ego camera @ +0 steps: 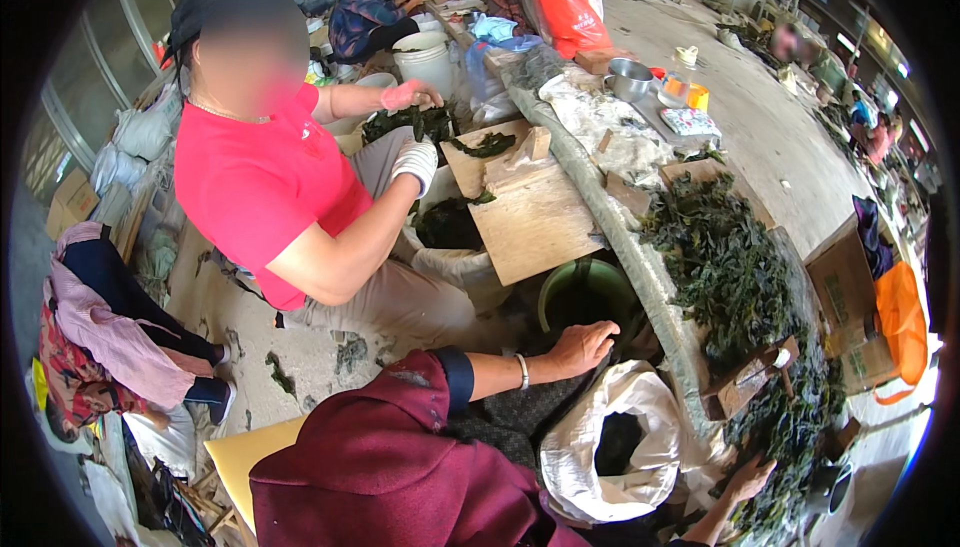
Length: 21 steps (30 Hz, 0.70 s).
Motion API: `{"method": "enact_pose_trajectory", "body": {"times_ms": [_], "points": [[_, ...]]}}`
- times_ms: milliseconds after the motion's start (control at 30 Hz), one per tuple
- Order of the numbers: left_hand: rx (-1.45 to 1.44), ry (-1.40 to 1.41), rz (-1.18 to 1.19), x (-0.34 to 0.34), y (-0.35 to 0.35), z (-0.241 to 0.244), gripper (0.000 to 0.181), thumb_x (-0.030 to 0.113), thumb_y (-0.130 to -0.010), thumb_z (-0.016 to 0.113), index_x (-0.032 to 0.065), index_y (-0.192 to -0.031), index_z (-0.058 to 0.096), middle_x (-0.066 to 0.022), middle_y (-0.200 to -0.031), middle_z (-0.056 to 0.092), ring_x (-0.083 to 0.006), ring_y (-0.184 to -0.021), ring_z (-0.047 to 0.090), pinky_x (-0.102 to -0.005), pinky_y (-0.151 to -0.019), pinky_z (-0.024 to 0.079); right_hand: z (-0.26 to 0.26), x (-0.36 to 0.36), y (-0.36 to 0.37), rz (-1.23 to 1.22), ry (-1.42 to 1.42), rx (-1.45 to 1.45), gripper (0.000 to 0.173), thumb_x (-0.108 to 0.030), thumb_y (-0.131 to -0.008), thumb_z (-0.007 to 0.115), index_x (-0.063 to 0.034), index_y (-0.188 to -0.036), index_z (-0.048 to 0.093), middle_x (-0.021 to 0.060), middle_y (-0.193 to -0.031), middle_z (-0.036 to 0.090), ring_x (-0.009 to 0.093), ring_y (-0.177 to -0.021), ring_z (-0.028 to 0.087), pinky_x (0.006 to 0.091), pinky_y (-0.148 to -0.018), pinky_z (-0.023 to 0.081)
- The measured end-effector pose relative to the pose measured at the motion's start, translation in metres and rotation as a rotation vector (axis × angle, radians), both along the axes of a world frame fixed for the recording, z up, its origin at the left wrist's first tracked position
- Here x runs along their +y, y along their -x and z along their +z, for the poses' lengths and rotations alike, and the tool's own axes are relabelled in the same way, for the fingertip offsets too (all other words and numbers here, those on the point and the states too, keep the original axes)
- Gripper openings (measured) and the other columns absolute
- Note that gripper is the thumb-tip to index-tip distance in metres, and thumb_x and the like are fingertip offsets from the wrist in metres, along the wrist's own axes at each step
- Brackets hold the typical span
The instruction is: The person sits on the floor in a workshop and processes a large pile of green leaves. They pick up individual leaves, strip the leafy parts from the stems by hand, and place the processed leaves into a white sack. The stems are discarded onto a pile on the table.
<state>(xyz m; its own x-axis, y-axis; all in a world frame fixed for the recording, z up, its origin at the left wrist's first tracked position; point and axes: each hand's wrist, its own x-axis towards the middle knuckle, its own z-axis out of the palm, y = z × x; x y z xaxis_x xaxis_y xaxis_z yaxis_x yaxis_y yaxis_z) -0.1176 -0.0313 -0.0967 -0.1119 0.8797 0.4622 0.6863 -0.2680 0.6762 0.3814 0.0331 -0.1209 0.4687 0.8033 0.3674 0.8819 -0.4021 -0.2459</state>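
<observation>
My left hand (pixel 585 352), with a bracelet on its wrist, hangs over my lap near a green bucket (pixel 553 299); nothing shows in its slightly bent fingers. At the lower right, my right hand (pixel 750 479) touches the near edge of a long heap of dark green seaweed (pixel 720 254). Whether it grips any is hidden. Between my arms stands a white woven sack (pixel 559 464) with its rim rolled down and dark material inside. A wooden block with a metal piece (pixel 739 382) rests on the heap.
A co-worker in a pink shirt (pixel 262 194) handles seaweed beside a plywood board (pixel 532 224). A stone-like ledge (pixel 637 247) runs between the buckets and the heap. Cardboard boxes (pixel 840 284) and an orange bag (pixel 900 322) stand right. Another person (pixel 127 322) bends at left.
</observation>
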Motion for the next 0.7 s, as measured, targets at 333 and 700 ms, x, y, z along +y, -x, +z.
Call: {"method": "enact_pose_trajectory", "body": {"times_ms": [333,700], "points": [[0.032,0.003,-0.004,0.001,-0.002,0.003,0.019,0.013,-0.084,0.056,0.0069,-0.102,0.051,-0.0134,-0.089,0.062,-0.0337,-0.076,0.061,-0.0424,-0.064,0.050,0.001,-0.001,0.006,-0.003,-0.073,0.085,0.053,-0.048,-0.088,0.048,-0.0107,-0.125,0.048,0.0224,-0.100,0.063,0.042,-0.090,0.059,0.0506,-0.075,0.045],[0.031,-0.007,-0.010,0.002,-0.005,0.003,0.018,0.012,-0.084,0.055,0.0061,-0.101,0.050,-0.0134,-0.088,0.061,-0.0339,-0.074,0.060,-0.0427,-0.063,0.049,0.006,-0.003,0.007,0.010,-0.105,0.087,0.052,-0.047,-0.090,0.046,-0.0056,-0.121,0.051,0.0229,-0.102,0.062,0.042,-0.091,0.058,0.0488,-0.076,0.045]]}}
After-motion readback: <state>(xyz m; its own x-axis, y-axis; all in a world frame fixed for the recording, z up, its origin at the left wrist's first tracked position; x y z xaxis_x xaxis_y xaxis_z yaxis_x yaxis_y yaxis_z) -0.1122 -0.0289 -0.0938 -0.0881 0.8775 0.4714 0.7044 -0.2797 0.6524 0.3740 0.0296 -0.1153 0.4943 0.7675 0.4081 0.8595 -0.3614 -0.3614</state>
